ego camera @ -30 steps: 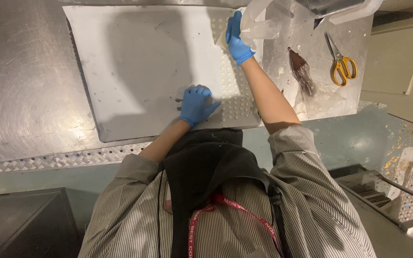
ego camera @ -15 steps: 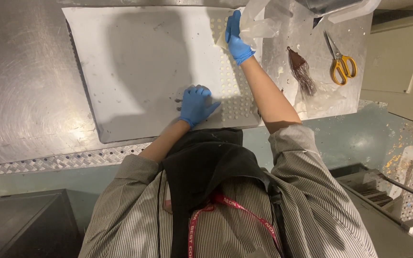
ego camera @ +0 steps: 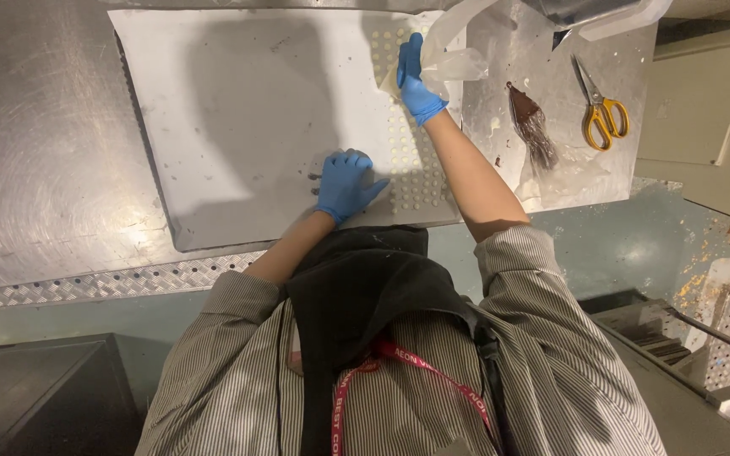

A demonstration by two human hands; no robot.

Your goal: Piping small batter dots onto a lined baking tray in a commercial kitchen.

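L hand in a blue glove lay flat on the white sheet, fingers spread and pressing down, holding nothing. R hand, also blue-gloved, was further out by the sheet's far right edge, fingers closed round a clear piping bag; the tip itself wasn't clearly visible, hidden behind the glove. Rows of small pale dots ran down the right part of the sheet, between the two hands, w/ the L fingertips just beside the lower rows. The sheet sat on a steel worktable. Off to the right, apart from the sheet: a used dark-stained piping bag and yellow-handled scissors.

Risks, as a judgement: the L palm sat v. close to the fresh dots, so a small slide could smear them. If that hand lifted, the sheet could shift under the bag's drag and skew the rows. An uneven squeeze by the R hand would prob. give blobs of mixed size. The bag's loose upper end hung slack and could flop onto the dots.
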